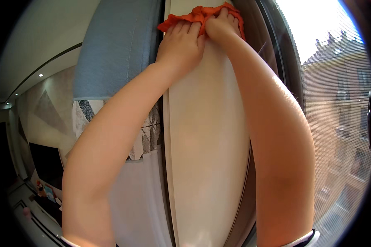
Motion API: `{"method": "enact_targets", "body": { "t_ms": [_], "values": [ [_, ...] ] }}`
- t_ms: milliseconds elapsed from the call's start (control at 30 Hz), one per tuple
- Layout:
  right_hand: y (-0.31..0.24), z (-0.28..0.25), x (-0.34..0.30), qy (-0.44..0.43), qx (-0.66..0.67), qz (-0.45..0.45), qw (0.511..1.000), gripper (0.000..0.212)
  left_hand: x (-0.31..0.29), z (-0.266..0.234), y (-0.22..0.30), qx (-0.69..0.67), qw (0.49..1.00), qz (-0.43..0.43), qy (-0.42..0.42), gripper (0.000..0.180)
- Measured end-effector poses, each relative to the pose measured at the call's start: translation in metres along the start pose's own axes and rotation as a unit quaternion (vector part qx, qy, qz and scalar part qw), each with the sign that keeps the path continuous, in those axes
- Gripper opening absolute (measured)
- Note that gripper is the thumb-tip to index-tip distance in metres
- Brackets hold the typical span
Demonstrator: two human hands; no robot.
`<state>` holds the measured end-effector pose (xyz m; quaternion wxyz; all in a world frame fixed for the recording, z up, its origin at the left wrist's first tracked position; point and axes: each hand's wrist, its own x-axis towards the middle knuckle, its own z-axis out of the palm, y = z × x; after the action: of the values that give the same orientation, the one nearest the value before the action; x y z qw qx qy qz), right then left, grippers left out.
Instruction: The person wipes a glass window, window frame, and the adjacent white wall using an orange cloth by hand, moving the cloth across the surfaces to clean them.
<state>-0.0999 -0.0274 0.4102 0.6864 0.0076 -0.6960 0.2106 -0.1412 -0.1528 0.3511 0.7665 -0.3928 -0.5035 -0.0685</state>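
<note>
An orange cloth [198,16] lies bunched against a long cream-coloured ledge [208,136], close to its far end. My left hand [180,46] grips the cloth's left part, fingers bent over it and thumb at the right. Just beside it, my right hand [223,28] has its fingers closed on the cloth's right part. Both arms reach forward, bare, one on each side of the ledge. The fingertips are partly hidden in the folds.
A blue curtain [113,49] with a patterned band and a pale lower part hangs left of the ledge. On the right is a dark-framed window with a mesh screen [317,123], buildings beyond it. A television [45,163] is at the far left.
</note>
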Motion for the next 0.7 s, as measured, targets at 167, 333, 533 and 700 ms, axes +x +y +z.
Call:
{"method": "enact_targets", "body": {
  "t_ms": [167, 333, 533, 700],
  "values": [
    [0.017, 0.009, 0.035, 0.0, -0.052, -0.143, 0.988, 0.059, -0.01, 0.007, 0.007, 0.071, 0.994, 0.018, 0.086, 0.03],
    [-0.015, 0.024, 0.022, -0.033, 0.005, -0.197, 0.98, 0.057, -0.028, -0.003, 0.003, 0.058, 0.996, -0.039, 0.063, 0.035],
    [-0.021, 0.028, -0.004, -0.068, 0.039, -0.278, 0.957, 0.05, -0.048, -0.016, 0.011, 0.014, 0.996, -0.078, 0.036, 0.039],
    [-0.011, 0.017, -0.049, -0.065, 0.039, -0.285, 0.955, 0.048, -0.076, -0.032, 0.036, -0.018, 0.993, -0.116, -0.02, 0.039]
  ]
}}
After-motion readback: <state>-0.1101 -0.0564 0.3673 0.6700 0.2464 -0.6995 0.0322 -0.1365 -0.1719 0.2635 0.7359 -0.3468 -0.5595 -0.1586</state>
